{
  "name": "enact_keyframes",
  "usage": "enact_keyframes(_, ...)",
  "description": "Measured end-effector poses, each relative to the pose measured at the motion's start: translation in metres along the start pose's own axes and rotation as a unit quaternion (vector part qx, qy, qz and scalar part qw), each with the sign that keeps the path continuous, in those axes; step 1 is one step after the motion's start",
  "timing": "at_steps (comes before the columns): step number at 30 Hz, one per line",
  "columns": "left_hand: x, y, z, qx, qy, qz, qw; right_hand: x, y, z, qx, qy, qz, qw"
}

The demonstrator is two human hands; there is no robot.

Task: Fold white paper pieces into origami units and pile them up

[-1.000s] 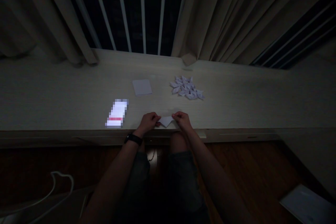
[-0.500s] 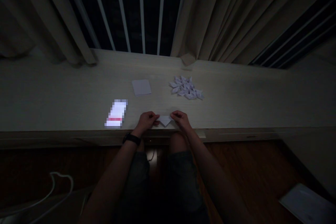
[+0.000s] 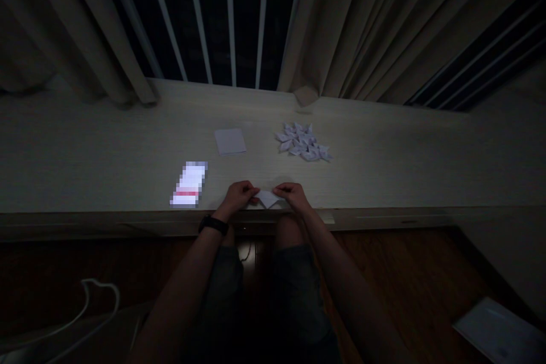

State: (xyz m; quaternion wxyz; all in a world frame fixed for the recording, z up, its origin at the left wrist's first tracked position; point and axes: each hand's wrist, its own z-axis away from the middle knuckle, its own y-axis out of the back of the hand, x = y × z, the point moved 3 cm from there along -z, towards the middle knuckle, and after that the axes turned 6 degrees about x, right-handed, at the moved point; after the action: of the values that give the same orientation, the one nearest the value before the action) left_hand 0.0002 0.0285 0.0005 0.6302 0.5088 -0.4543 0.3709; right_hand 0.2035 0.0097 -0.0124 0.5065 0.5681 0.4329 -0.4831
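Observation:
A small white folded paper piece [image 3: 268, 198] lies at the near edge of the pale ledge [image 3: 384, 176]. My left hand [image 3: 239, 196] pinches its left end, fingers curled; a dark watch sits on that wrist. My right hand [image 3: 293, 195] presses on its right end with closed fingers, reaching a little over the paper. Farther back lie a pile of several folded white paper pieces [image 3: 303, 142] and a flat stack of white paper squares [image 3: 230, 141].
A lit phone [image 3: 190, 183] lies on the ledge left of my hands. Curtains [image 3: 362, 28] and a barred dark window stand behind. Below are my knees, a dark wooden floor, a white cable [image 3: 91, 301] at left and a white sheet [image 3: 497, 330] at lower right.
My right hand has slid slightly left over the paper piece, and the visible part of the paper is smaller and flatter. My left hand has stayed in place.

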Motion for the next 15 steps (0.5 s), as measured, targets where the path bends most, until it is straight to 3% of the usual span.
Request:
enact_keyframes(6,0.0027,-0.0007,0.0005,-0.020,0.008,0.017,1.000,0.0046,0.0011,-0.0019,0.003,0.007,0.043,0.999)
enact_keyframes(15,0.0028,0.0043,-0.0003,-0.022,-0.035,0.024,0.999,0.0081,0.0022,-0.0037,0.013,0.007,0.053,0.998)
